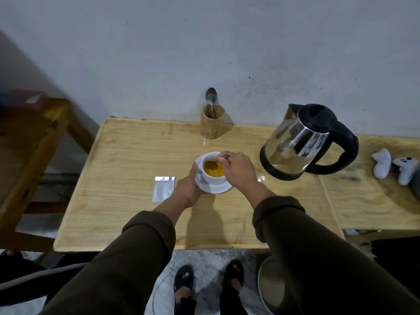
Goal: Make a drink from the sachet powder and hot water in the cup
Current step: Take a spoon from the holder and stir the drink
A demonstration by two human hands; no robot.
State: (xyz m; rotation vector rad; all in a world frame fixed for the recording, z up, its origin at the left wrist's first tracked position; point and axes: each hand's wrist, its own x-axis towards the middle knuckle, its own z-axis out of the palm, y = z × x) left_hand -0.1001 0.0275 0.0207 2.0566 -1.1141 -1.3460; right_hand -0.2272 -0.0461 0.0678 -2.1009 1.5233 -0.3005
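Observation:
A white cup (213,178) holding yellow-orange liquid stands on a white saucer (218,189) in the middle of the wooden table (127,155). My left hand (187,186) grips the saucer's left rim, thumb up along the edge. My right hand (238,169) hovers over the cup's right side, fingers closed on a spoon (212,164) whose bowl is dipped in the liquid. A silver sachet (163,188) lies flat on the table just left of my left hand. A steel kettle (302,142) with black lid and handle stands to the right of the cup.
A bamboo holder (212,123) with another spoon (211,96) stands at the table's back edge by the wall. Two white game controllers (395,167) lie on a second wooden surface at far right. A metal bin (270,285) stands on the floor under the table's front right.

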